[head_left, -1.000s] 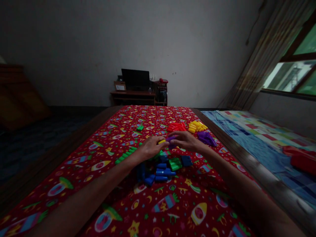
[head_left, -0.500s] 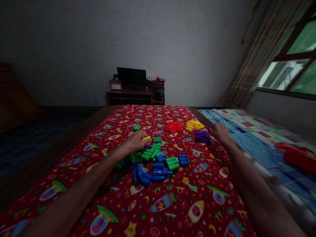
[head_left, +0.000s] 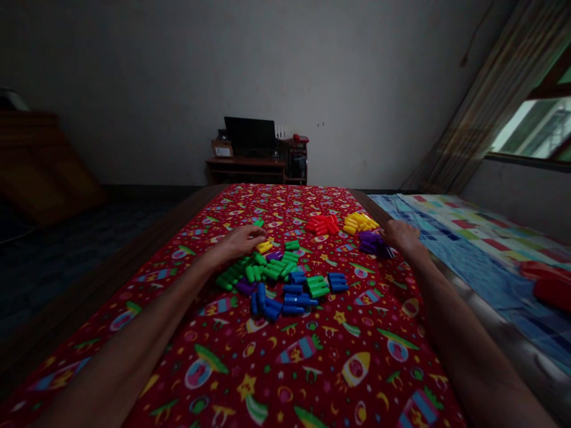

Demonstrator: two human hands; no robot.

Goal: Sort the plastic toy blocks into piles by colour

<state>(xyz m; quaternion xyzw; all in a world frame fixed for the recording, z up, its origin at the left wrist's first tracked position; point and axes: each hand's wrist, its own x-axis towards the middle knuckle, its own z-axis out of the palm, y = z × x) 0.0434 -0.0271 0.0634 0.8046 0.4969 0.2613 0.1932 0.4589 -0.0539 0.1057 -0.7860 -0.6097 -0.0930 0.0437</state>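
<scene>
My left hand (head_left: 238, 241) lies curled on the red rocket-print cloth (head_left: 312, 368), its fingers closed on a yellow block (head_left: 264, 246) at the edge of a mixed heap of green blocks (head_left: 267, 270), blue blocks (head_left: 285, 300) and a few purple ones. My right hand (head_left: 401, 236) rests at the purple pile (head_left: 373, 242) on the right side of the cloth, fingers curled against it; what they hold is hidden. Behind lie a red pile (head_left: 322, 224) and a yellow pile (head_left: 359, 222).
The cloth covers a long wooden table (head_left: 147, 238). To the right lies a blue patchwork mat (head_left: 468, 249) with a red object (head_left: 551, 285) on it. A low desk with a dark screen (head_left: 256, 151) stands against the far wall. A curtain and window are at the right.
The hands were together over the heap with a purple and a yellow piece. My right hand went right to the purple pile; my left hand drew back left with the yellow block.
</scene>
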